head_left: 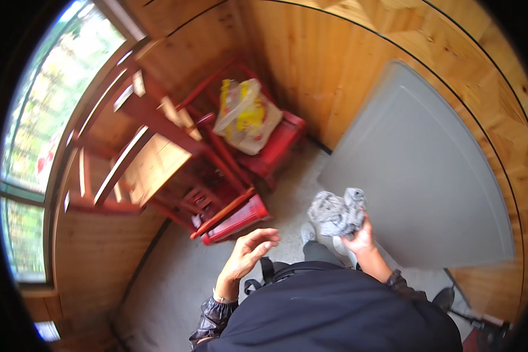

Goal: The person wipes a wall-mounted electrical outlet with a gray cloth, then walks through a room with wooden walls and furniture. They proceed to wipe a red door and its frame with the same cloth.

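My right hand grips a crumpled grey cloth, which bunches up above the fingers. The cloth is in front of my body, over the floor and near my shoes. My left hand is raised and empty, its thumb apart from the slightly curled fingers. Beyond that hand, and apart from it in the picture, is a red-painted piece of wooden furniture, blurred by motion. To the right of the cloth, a large flat grey panel stands against the wooden wall.
A red wooden chair in the corner carries a plastic bag with yellow printing. Stacked red furniture with a bare wood board stands below the window. Concrete floor lies underfoot. A dark object is at lower right.
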The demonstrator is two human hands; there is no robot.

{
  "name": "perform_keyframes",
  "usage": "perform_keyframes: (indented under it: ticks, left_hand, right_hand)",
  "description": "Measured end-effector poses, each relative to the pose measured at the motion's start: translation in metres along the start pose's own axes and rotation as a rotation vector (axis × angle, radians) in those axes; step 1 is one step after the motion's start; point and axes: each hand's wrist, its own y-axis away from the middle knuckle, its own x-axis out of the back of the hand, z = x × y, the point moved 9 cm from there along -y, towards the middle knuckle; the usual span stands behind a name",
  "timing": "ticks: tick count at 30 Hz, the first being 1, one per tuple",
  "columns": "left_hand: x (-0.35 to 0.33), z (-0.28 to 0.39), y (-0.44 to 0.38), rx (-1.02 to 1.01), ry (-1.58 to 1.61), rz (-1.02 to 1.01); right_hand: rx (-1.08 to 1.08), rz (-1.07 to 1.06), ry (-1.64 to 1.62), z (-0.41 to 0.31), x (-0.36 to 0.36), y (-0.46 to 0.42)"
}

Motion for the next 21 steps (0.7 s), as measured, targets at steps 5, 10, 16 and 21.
perform_keyframes:
  ticks: [5, 10, 16, 21]
  left_hand:
    - [-0.026, -0.033, 0.015, 0.194, 0.029, -0.095]
    - [-0.15, 0.018, -0.059, 0.359, 0.322, -0.471]
    - [-0.24, -0.053, 0.016, 0.742, 0.292, -0.83]
    - [-0.318, -0.071, 0.08, 0.829, 0.24, -0.882]
  right_hand:
    - [0.128, 0.019, -0.145, 0.019, -0.034, 0.083]
    - [0.183, 0.124, -0.092, -0.04, -0.061, 0.114]
    - [0.596, 0.283, 0.053, -0.015, -0.042, 0.267]
    - [0.79, 0.523, 0.066, -0.016, -0.034, 0.411]
